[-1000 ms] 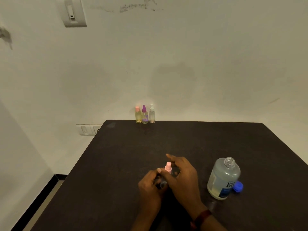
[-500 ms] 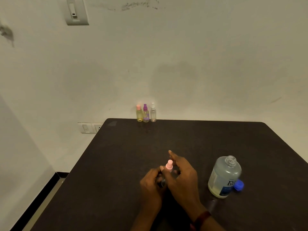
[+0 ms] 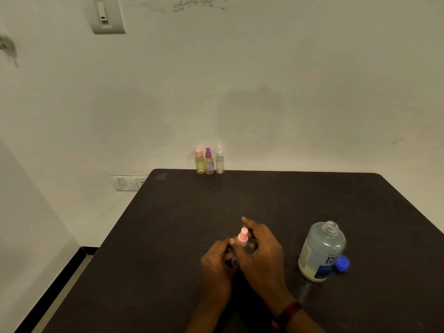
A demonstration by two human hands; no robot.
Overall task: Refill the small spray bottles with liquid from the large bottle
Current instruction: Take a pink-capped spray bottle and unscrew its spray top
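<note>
**— Which step are you on?**

— I have one small spray bottle (image 3: 234,257) in front of me on the dark table (image 3: 168,236). My left hand (image 3: 216,265) is wrapped round its body, so the body is almost wholly hidden. The fingers of my right hand (image 3: 260,255) are pinched on its pink spray top (image 3: 243,237). I judge that I am turning the top, but from this one look I cannot tell whether I am unscrewing it or screwing it back on

**— And the liquid?**

— The large bottle (image 3: 320,254) stands upright to my right, well apart from my hands, with its neck open. Its blue cap (image 3: 342,263) lies on the table just beside its base. It looks mostly full of clear liquid

**— What about the others?**

— Three more small bottles stand in a row at the far edge, against the wall: one with a peach top (image 3: 199,162), one with a purple top (image 3: 209,162), one with a clear top (image 3: 219,161). All three are capped

**— What does the next move call for?**

— If the top is coming off, I must set it down and free my right hand for the large bottle. The small neck is narrow, so a slow, steady tilt is needed, and my left hand must hold the little bottle upright. The large bottle is heavy and uncapped; a knock could spill it
</note>
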